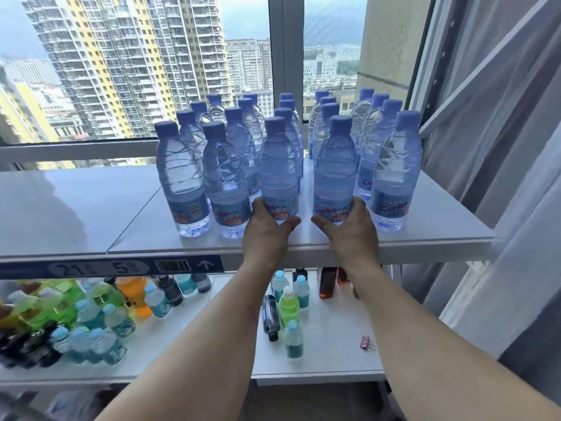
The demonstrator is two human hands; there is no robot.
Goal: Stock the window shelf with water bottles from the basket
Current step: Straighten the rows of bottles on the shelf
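Two bottles in hand: left hand point(267, 230) curls round the base of the left front bottle point(278, 171); right hand point(349, 229) round the right front bottle point(334, 171).
Place: both stand at the window shelf point(334, 241) front, heading their rows.
Risk: a hard push could probably topple the packed rows point(291, 123) behind.
Basket: not visible.

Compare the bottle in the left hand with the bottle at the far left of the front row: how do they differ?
The left hand grips the held bottle near its base; the far-left bottle stands untouched. The held bottle shows its label's red lettering; the far-left bottle shows mostly a barcode panel. The held bottle stands mid-row, with bottles on both sides; the far-left bottle ends the row. Both are upright, clear, blue-capped, on the top shelf.
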